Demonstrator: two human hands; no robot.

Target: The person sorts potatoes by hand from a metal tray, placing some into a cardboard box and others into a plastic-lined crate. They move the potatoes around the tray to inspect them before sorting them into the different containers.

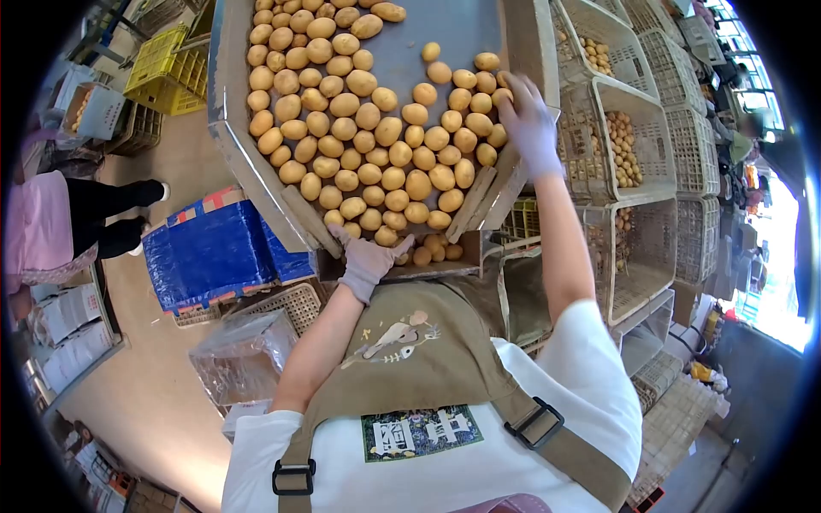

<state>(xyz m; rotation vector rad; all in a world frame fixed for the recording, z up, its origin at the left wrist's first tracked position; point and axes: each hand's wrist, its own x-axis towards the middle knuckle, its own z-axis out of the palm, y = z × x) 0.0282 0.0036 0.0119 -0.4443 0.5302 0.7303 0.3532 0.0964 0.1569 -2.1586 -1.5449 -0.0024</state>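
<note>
A grey metal sorting tray (462,34) slopes toward me, covered with many yellow potatoes (368,145), and narrows to a chute at its near end. My left hand (366,261), in a pale glove, rests at the chute mouth with fingers spread, touching the lowest potatoes (385,235). More potatoes (432,250) lie in the bin just below the mouth. My right hand (530,124), also gloved, lies flat on the tray's right rim against the potatoes (487,81) there. Neither hand grips anything. I wear a white shirt and an olive apron (428,350).
Wire baskets (637,145), some holding potatoes, are stacked on the right. A blue crate (214,248) sits left of the chute, with yellow crates (167,73) farther back. A plastic-wrapped box (244,355) stands by my left arm. Another person in pink (51,227) stands at far left.
</note>
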